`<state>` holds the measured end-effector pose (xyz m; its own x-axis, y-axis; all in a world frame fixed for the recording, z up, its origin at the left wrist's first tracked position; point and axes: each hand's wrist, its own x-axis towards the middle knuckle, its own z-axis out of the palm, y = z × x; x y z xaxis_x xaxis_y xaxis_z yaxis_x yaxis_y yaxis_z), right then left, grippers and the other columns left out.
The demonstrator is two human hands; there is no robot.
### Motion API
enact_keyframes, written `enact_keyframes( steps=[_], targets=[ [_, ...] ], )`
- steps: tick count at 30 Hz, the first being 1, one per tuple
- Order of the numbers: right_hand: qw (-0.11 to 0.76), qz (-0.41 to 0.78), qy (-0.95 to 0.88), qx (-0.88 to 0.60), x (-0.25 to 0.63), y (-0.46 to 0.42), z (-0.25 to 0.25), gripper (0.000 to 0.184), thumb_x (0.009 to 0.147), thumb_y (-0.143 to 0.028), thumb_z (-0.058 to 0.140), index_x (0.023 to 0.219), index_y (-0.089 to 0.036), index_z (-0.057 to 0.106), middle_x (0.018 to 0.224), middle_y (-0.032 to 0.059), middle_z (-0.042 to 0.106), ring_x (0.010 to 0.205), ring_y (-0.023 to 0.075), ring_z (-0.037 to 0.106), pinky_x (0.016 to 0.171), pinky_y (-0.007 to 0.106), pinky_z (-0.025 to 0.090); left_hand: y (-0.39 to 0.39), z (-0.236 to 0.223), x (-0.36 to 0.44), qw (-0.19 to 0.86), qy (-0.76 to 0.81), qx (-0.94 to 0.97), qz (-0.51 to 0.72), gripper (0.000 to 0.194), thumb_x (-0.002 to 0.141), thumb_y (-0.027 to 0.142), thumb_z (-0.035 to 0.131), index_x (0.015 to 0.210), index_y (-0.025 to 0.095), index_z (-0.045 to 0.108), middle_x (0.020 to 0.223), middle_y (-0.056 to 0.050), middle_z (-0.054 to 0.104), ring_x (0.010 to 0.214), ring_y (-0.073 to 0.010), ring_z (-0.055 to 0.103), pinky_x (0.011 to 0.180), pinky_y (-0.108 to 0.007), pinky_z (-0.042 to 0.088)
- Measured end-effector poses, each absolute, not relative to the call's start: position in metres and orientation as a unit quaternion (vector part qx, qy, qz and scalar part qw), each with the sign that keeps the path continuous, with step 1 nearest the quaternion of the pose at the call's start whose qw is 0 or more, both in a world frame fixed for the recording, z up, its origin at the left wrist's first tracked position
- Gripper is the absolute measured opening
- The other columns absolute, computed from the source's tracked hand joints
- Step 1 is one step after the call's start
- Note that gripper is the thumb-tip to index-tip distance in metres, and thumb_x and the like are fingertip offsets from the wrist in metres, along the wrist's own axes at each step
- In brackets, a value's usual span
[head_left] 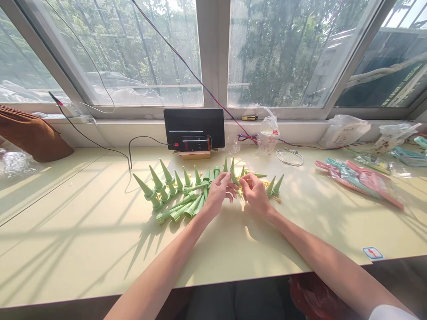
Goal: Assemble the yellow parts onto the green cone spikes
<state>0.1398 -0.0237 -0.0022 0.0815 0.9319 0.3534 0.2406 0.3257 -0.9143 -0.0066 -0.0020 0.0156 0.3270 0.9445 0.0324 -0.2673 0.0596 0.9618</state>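
My left hand (218,191) is closed around a green plastic cone-shaped spike (233,172), its tip pointing up. Close beside it, the fingers of my right hand (256,193) are pinched together near the base of that spike; whatever is between them is too small to make out. To the left, several green spikes (156,178) stand upright on ridged collars. Several green tubes with ribbed ends (182,212) lie in a loose pile next to my left hand. Two more cones (275,186) stand right of my right hand, by small yellow pieces (277,199).
At the back a black tablet (193,122) leans on the sill, with a phone (195,143) propped before it on a cable. A bagged cup (267,135) and a coiled white cable (289,157) are to its right. Pink and teal bagged items (358,178) lie far right.
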Motion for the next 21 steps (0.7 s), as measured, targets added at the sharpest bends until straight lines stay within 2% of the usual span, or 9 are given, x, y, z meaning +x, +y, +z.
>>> enact_keyframes(
  steps=[9,21],
  targets=[
    [0.549,0.318,-0.603,-0.483,0.14,-0.0222,-0.0025,0.032,0.091,-0.053,0.053,0.082,-0.023,0.047,0.056,-0.0049,0.049,0.042,0.0126,0.043,0.044,0.027,0.033,-0.002,0.0154,-0.0073,0.666,0.347,0.478,0.456,0.041,0.077,0.056,0.067,0.088,0.021,0.05,0.061,-0.001,0.065,0.057,-0.017,0.066,0.045,-0.021,0.042],
    [0.538,0.323,-0.61,-0.483,0.1395,-0.0228,-0.0037,0.033,0.091,-0.054,0.053,0.081,-0.024,0.048,0.05,-0.0061,0.044,0.041,0.013,0.04,0.043,0.027,0.031,0.0011,0.0121,-0.0081,0.644,0.358,0.476,0.48,0.044,0.074,0.06,0.069,0.081,0.018,0.056,0.056,0.001,0.058,0.052,-0.0137,0.061,0.046,-0.022,0.044]
  ],
)
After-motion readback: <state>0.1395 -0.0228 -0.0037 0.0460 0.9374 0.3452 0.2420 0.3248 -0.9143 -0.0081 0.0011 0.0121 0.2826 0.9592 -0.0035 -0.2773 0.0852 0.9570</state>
